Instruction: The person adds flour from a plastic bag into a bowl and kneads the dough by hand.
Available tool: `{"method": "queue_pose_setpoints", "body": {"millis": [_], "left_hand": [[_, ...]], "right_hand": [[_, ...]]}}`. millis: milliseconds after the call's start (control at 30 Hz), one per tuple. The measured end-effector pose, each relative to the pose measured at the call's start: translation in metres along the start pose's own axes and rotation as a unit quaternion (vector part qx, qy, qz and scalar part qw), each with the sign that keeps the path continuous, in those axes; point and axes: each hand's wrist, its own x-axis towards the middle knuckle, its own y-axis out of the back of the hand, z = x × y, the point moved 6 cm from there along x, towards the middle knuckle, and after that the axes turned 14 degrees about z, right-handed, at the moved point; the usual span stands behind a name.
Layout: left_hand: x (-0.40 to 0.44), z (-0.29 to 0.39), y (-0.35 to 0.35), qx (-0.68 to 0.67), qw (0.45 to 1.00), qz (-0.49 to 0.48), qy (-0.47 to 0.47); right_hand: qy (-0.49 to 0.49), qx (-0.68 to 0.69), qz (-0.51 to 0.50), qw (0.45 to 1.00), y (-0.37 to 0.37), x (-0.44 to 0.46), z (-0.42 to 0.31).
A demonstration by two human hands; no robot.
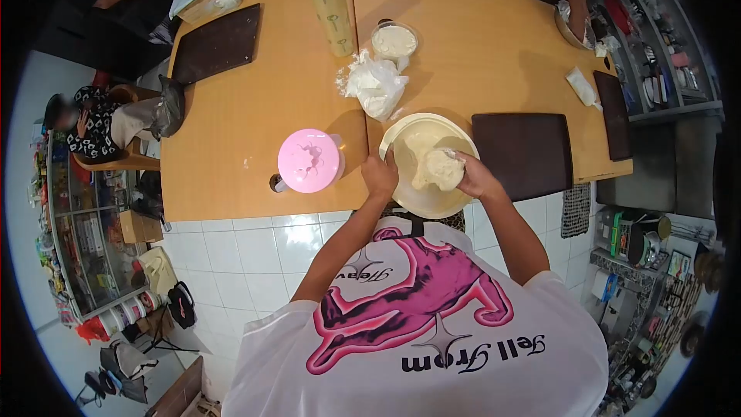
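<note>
A wide cream-coloured bowl point(395, 202) stands at the near edge of the wooden table. My left hand point(380, 174) grips its left rim, fingers closed over the edge. On the bowl's right side my right hand point(478, 177) holds a pale lump of dough point(444, 169), part of which hangs down inside the bowl. Beyond the bowl lie a white plastic bag point(376, 86) with spilled white powder around it and a clear tub point(394, 41) of white powder. To the left is a pink lidded container point(310, 161).
A dark tray point(522, 154) lies right of the bowl, another point(217, 44) at the far left. A roll of plastic film point(329, 8) stands at the back. One person works at a bowl point(571, 29) at far right; others are at the left.
</note>
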Motion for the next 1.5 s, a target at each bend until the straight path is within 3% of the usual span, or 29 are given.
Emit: {"method": "queue_pose_setpoints", "body": {"millis": [133, 200, 267, 333, 367, 467, 567, 767, 967, 1067, 1100, 1200, 1300, 1433, 1500], "left_hand": [[0.0, -0.009, -0.005, -0.002, 1.0, 0.0, -0.002], [0.0, -0.009, -0.006, 0.001, 1.0, -0.001, -0.017], [-0.001, -0.008, -0.006, -0.006, 1.0, 0.0, -0.012], [0.0, -0.01, -0.006, -0.013, 1.0, 0.002, -0.015], [0.0, -0.011, -0.007, -0.018, 1.0, 0.003, -0.02], [0.001, -0.013, -0.007, -0.011, 1.0, 0.018, -0.018], [0.002, -0.011, -0.004, -0.011, 1.0, 0.02, 0.001], [0.004, -0.008, -0.001, 0.008, 1.0, 0.023, 0.013], [0.003, -0.002, -0.001, -0.008, 1.0, 0.021, 0.014], [0.003, -0.001, -0.001, -0.004, 1.0, 0.019, 0.02], [0.003, -0.001, -0.001, 0.0, 1.0, 0.018, 0.023], [0.004, -0.002, -0.004, -0.008, 1.0, 0.005, 0.014], [0.004, 0.001, -0.003, -0.035, 0.999, 0.008, 0.009], [0.007, -0.006, -0.011, -0.052, 0.999, -0.015, -0.005], [0.008, -0.013, -0.017, -0.044, 0.999, -0.019, -0.007]], "right_hand": [[-0.032, -0.02, -0.087, 0.996, -0.01, 0.006, 0.007], [0.011, -0.198, -0.034, 0.98, -0.008, 0.013, 0.016], [0.083, -0.381, -0.036, 0.92, -0.011, 0.019, 0.02], [0.185, -0.554, -0.097, 0.806, -0.024, 0.025, 0.025], [0.197, -0.589, -0.039, 0.783, -0.02, 0.03, 0.024], [0.244, -0.651, -0.015, 0.718, -0.034, 0.014, 0.016], [0.266, -0.634, 0.004, 0.726, -0.033, 0.011, 0.016], [0.509, -0.715, 0.134, 0.46, -0.051, -0.032, 0.018], [0.447, -0.713, 0.115, 0.528, -0.051, -0.024, -0.001], [0.479, -0.768, 0.09, 0.415, -0.042, -0.015, 0.028], [0.538, -0.757, 0.097, 0.358, -0.05, -0.029, 0.031], [0.545, -0.727, 0.065, 0.412, -0.06, -0.047, 0.027], [0.469, -0.741, 0.01, 0.48, -0.048, -0.027, 0.025], [0.47, -0.64, -0.001, 0.608, -0.022, 0.014, 0.005], [0.345, -0.489, 0.035, 0.801, -0.017, 0.015, -0.009]]}}
